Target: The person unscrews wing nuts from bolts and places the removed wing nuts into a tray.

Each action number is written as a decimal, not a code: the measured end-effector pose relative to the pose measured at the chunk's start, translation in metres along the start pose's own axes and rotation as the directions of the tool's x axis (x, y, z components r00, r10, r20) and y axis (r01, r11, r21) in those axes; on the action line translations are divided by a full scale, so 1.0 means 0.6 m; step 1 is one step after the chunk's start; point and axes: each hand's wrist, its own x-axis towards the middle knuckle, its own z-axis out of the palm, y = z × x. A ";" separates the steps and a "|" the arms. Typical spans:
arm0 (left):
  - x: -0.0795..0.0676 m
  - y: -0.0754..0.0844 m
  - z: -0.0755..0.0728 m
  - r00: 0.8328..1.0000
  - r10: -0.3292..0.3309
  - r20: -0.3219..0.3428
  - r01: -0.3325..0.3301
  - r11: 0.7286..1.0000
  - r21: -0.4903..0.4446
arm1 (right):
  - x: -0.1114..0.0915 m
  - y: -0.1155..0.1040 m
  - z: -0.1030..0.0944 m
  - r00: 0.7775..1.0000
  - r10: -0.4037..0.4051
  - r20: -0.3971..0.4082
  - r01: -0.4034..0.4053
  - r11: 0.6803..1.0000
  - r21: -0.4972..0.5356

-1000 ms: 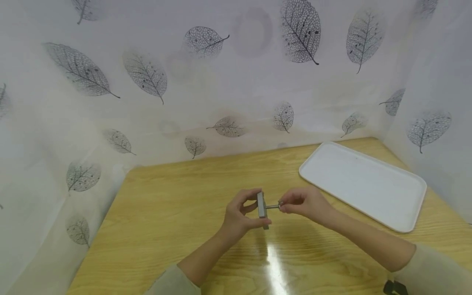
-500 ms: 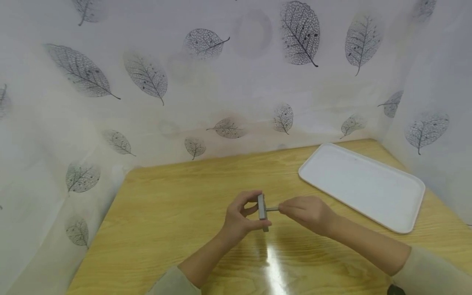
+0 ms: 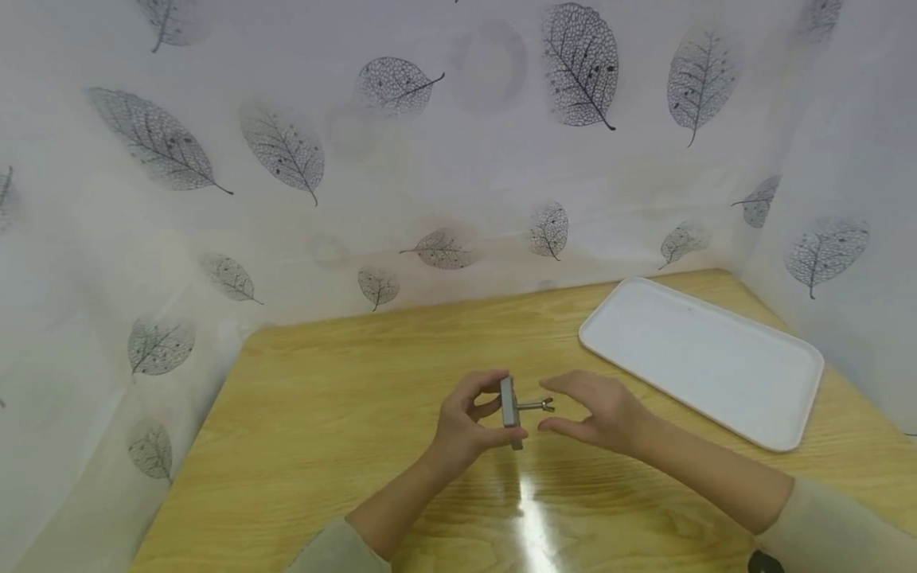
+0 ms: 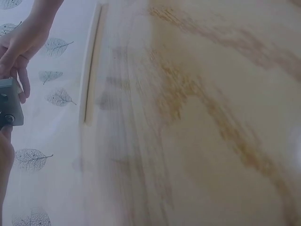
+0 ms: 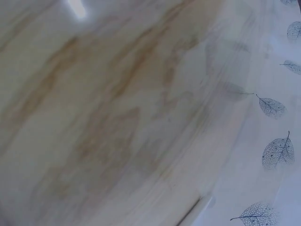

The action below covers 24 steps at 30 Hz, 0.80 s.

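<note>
In the head view my left hand point(image 3: 466, 418) holds a grey metal block point(image 3: 509, 402) on edge, thumb below and fingers above. A wing screw point(image 3: 533, 405) sticks out of the block's right side, its two-winged head pointing right. My right hand point(image 3: 605, 414) is just right of that head, thumb and fingers parted with the wings in the gap. At the left edge of the left wrist view, the block point(image 4: 13, 106) shows round holes in its face, with the right hand point(image 4: 28, 44) above it. The right wrist view shows neither hand.
A white rectangular tray point(image 3: 705, 362) lies at the right rear of the wood-grain table point(image 3: 344, 398). A leaf-print covering point(image 3: 458, 159) rises behind the table and along its sides. Light glares off the tabletop point(image 3: 533, 525) in front of the hands.
The right hand, first pinching the wing head and then turned over it, has parted its fingers and let go. The left hand keeps the block nearly where it was.
</note>
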 end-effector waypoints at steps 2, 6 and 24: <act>-0.001 -0.001 0.000 1.000 -0.003 0.001 0.003 1.000 -0.001 | 0.000 -0.006 -0.004 0.987 0.147 0.058 -0.150 0.987 0.059; -0.002 0.000 0.000 1.000 -0.005 0.001 0.005 1.000 0.000 | 0.005 -0.017 -0.012 0.789 0.544 0.285 -0.603 0.774 0.194; 0.002 0.001 0.002 1.000 0.015 -0.011 -0.016 1.000 -0.013 | 0.016 0.005 -0.026 0.175 0.571 0.802 -0.855 -0.316 0.411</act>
